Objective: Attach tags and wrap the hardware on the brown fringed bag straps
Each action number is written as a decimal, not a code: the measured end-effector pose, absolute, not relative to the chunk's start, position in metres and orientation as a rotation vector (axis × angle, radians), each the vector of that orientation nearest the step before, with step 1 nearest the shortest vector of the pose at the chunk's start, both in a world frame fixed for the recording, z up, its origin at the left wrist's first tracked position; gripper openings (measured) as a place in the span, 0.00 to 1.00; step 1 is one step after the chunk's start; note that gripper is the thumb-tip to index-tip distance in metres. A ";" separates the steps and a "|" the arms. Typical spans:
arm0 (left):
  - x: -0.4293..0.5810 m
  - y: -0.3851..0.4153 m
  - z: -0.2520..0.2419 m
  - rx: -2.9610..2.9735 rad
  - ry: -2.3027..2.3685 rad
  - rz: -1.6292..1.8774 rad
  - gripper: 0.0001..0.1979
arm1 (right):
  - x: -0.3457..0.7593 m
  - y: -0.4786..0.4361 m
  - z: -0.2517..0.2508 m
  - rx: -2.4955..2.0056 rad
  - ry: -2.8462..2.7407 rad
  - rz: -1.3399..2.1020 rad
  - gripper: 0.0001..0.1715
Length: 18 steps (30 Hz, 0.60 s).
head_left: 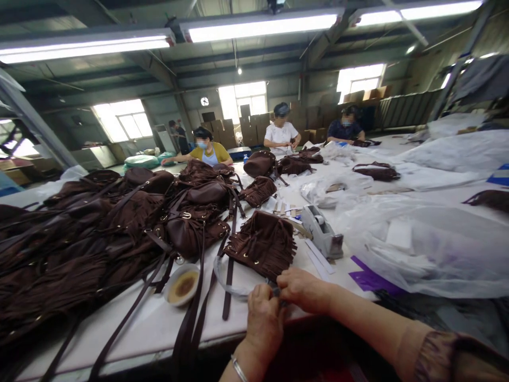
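A dark brown fringed suede bag (262, 243) lies on the white table (155, 323) right in front of me. My left hand (263, 318) and my right hand (304, 289) are closed together at the near corner of this bag, pinching something small that I cannot make out. A brown strap (228, 281) runs down from the bag toward the table edge. A clear plastic strip (222, 278) curves beside the bag on its left.
A big heap of the same brown bags (99, 228) fills the left of the table. A small bowl with brown paste (182, 285) sits near the edge. A grey tape dispenser (323, 232) and clear plastic bags (421, 244) lie right. Three people (280, 132) work at the far end.
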State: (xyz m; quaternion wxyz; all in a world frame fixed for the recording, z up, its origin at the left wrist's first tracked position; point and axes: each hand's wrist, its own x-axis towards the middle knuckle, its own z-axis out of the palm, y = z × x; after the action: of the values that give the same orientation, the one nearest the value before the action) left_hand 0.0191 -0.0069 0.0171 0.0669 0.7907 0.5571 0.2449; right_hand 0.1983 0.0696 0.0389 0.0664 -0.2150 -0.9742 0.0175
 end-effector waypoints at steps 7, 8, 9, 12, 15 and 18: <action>0.014 -0.013 0.000 2.284 1.794 0.810 0.08 | 0.187 0.067 0.016 -0.633 -2.859 0.067 0.16; 0.014 -0.012 -0.004 2.291 1.799 0.837 0.08 | 0.187 0.065 0.015 -0.651 -2.841 0.067 0.15; 0.013 -0.011 -0.007 2.308 1.800 0.870 0.09 | 0.188 0.063 0.014 -0.663 -2.819 0.073 0.14; 0.012 -0.006 -0.015 2.383 1.756 0.965 0.10 | 0.194 0.055 0.015 -0.700 -2.703 0.128 0.10; 0.010 -0.003 -0.018 2.425 1.684 1.040 0.09 | 0.215 0.051 0.019 -1.042 -2.465 0.155 0.14; 0.010 -0.001 -0.019 2.445 1.629 1.115 0.08 | 0.247 0.056 0.024 -1.666 -2.228 0.071 0.13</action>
State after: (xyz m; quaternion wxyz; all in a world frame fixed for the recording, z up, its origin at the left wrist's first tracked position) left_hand 0.0099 -0.0013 -0.0195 -0.0003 0.7780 0.5184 0.3549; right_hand 0.2470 0.0560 0.0241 0.1785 -0.5891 -0.7877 0.0251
